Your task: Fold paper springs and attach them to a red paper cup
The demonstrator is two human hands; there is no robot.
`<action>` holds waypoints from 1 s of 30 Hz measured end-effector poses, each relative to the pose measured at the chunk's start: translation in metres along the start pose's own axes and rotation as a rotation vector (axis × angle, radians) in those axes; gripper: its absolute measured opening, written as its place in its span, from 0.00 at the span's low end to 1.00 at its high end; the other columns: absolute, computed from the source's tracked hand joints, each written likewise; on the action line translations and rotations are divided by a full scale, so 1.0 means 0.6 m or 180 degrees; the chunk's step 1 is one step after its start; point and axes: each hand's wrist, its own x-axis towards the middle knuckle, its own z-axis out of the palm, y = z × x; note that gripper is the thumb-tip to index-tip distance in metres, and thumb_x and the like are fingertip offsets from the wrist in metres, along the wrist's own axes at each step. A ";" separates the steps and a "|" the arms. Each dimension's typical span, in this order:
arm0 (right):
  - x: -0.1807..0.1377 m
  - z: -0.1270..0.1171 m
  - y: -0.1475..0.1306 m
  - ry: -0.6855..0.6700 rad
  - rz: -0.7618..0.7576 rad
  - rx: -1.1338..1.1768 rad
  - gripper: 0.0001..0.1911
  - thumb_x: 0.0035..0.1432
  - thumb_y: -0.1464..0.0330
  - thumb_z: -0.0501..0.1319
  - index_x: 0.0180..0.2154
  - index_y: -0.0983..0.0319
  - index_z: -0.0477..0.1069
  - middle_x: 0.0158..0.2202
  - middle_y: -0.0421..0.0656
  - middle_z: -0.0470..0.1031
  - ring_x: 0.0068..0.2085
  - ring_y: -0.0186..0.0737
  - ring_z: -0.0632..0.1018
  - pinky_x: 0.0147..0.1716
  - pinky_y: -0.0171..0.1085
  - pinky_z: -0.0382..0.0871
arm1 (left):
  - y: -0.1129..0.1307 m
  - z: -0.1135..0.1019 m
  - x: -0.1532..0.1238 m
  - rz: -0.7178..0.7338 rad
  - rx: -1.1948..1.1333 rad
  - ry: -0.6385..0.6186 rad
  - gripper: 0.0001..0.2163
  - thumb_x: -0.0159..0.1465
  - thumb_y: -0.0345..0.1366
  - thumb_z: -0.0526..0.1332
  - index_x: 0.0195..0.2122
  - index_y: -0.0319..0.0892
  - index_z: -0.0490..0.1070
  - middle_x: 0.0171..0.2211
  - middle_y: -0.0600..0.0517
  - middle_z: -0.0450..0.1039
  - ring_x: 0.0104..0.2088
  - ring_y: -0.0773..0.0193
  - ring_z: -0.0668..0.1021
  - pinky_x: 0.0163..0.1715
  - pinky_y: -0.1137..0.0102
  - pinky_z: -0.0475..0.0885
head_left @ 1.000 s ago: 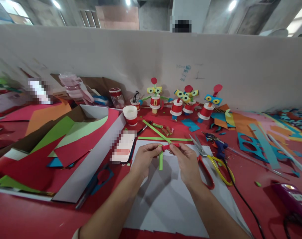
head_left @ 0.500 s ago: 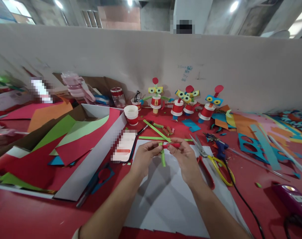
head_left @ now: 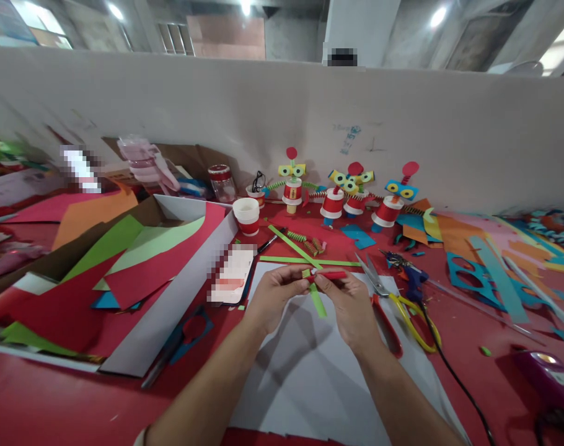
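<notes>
Both of my hands meet above a white sheet of paper (head_left: 305,371), on a crossed pair of narrow paper strips. Between the thumb and fingertips of my left hand (head_left: 273,297) is a small folded stack where the strips join. My right hand (head_left: 349,300) pinches the red paper strip (head_left: 334,275), which points off to the right. The loose end of the green paper strip (head_left: 318,302) hangs down between my hands. Other long green strips (head_left: 294,244) lie just beyond my fingers. Scissors with yellow and red handles (head_left: 414,322) rest to the right, blades partly apart.
A box (head_left: 170,310) of coloured paper stands left, with a phone (head_left: 233,275) and a paper cup (head_left: 247,217) beside it. Paper-cup figures (head_left: 333,204) line the back wall. At right are a blue glue gun (head_left: 414,282), its cord, cut paper scraps (head_left: 468,272) and a purple device (head_left: 549,378).
My hands have shifted slightly down and right with the strips. The green strip's loose end has swung rightward and now slants, showing more of its flat side.
</notes>
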 end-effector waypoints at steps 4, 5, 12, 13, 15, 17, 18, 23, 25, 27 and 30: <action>0.000 0.000 0.001 -0.0082 -0.0038 0.0027 0.07 0.46 0.66 0.70 0.31 0.59 0.78 0.29 0.39 0.79 0.33 0.38 0.76 0.39 0.41 0.70 | 0.002 -0.001 -0.001 -0.0067 -0.0037 0.0068 0.15 0.42 0.33 0.74 0.33 0.40 0.81 0.29 0.50 0.78 0.29 0.68 0.75 0.33 0.72 0.70; 0.000 0.000 0.001 -0.0101 -0.0065 -0.0002 0.07 0.46 0.66 0.69 0.31 0.59 0.78 0.29 0.39 0.79 0.33 0.38 0.76 0.39 0.41 0.70 | 0.002 -0.001 -0.001 -0.0066 -0.0019 0.0089 0.15 0.42 0.34 0.74 0.33 0.40 0.81 0.29 0.50 0.78 0.29 0.68 0.75 0.33 0.72 0.70; -0.001 0.004 -0.003 0.0036 -0.0159 -0.0221 0.06 0.46 0.64 0.69 0.28 0.59 0.78 0.26 0.39 0.78 0.29 0.36 0.75 0.32 0.37 0.69 | 0.003 -0.003 -0.001 -0.0063 0.0186 0.0128 0.15 0.44 0.35 0.73 0.34 0.40 0.81 0.31 0.49 0.80 0.31 0.66 0.76 0.35 0.69 0.71; -0.002 0.004 -0.004 0.0052 -0.0142 -0.0263 0.07 0.46 0.64 0.69 0.27 0.59 0.78 0.25 0.38 0.78 0.28 0.36 0.75 0.32 0.37 0.69 | 0.004 -0.003 -0.002 -0.0047 0.0208 0.0132 0.14 0.44 0.35 0.73 0.34 0.40 0.81 0.31 0.49 0.80 0.30 0.66 0.76 0.36 0.69 0.71; -0.002 0.004 -0.005 0.0080 -0.0106 -0.0355 0.08 0.46 0.62 0.69 0.26 0.60 0.78 0.23 0.38 0.76 0.27 0.36 0.74 0.31 0.37 0.68 | 0.003 -0.002 -0.002 -0.0006 0.0256 0.0118 0.14 0.45 0.34 0.73 0.34 0.41 0.81 0.30 0.49 0.80 0.30 0.66 0.75 0.36 0.69 0.70; -0.003 0.003 -0.004 0.0098 -0.0086 -0.0438 0.08 0.46 0.61 0.69 0.26 0.60 0.78 0.22 0.38 0.75 0.26 0.36 0.74 0.30 0.37 0.68 | 0.002 -0.003 -0.002 0.0045 0.0344 0.0092 0.13 0.45 0.34 0.72 0.34 0.41 0.81 0.30 0.49 0.80 0.30 0.66 0.75 0.35 0.68 0.70; -0.003 0.003 -0.003 0.0093 -0.0080 -0.0471 0.09 0.47 0.61 0.69 0.26 0.60 0.78 0.22 0.38 0.75 0.26 0.35 0.73 0.30 0.37 0.67 | 0.001 -0.004 -0.001 0.0082 0.0407 0.0094 0.13 0.46 0.34 0.72 0.34 0.41 0.81 0.30 0.49 0.80 0.29 0.66 0.75 0.35 0.68 0.70; -0.006 0.007 0.005 -0.0143 -0.0035 -0.0395 0.08 0.47 0.62 0.69 0.29 0.60 0.77 0.24 0.38 0.76 0.28 0.36 0.74 0.31 0.37 0.68 | -0.002 -0.007 0.000 0.0261 0.0500 0.0240 0.11 0.47 0.34 0.71 0.34 0.41 0.81 0.30 0.49 0.80 0.33 0.63 0.76 0.39 0.68 0.69; -0.006 0.009 0.008 -0.0211 -0.0101 -0.0386 0.08 0.45 0.65 0.70 0.30 0.59 0.77 0.26 0.39 0.77 0.31 0.38 0.75 0.34 0.38 0.70 | -0.002 -0.007 0.000 0.0279 0.0450 0.0275 0.11 0.47 0.35 0.71 0.34 0.41 0.81 0.30 0.49 0.80 0.36 0.61 0.76 0.41 0.67 0.69; -0.007 0.011 0.010 -0.0225 -0.0176 -0.0445 0.08 0.45 0.67 0.70 0.30 0.59 0.76 0.28 0.39 0.78 0.33 0.39 0.76 0.37 0.39 0.70 | -0.003 -0.006 0.000 0.0268 0.0394 0.0289 0.11 0.47 0.35 0.71 0.33 0.41 0.81 0.30 0.49 0.80 0.36 0.61 0.77 0.42 0.66 0.69; -0.005 0.010 0.012 -0.0278 -0.0188 -0.0510 0.06 0.47 0.67 0.68 0.30 0.59 0.76 0.29 0.40 0.78 0.33 0.39 0.77 0.39 0.40 0.70 | -0.007 -0.006 0.001 0.0178 0.0267 0.0263 0.12 0.46 0.36 0.71 0.32 0.40 0.81 0.29 0.49 0.79 0.33 0.62 0.77 0.40 0.66 0.70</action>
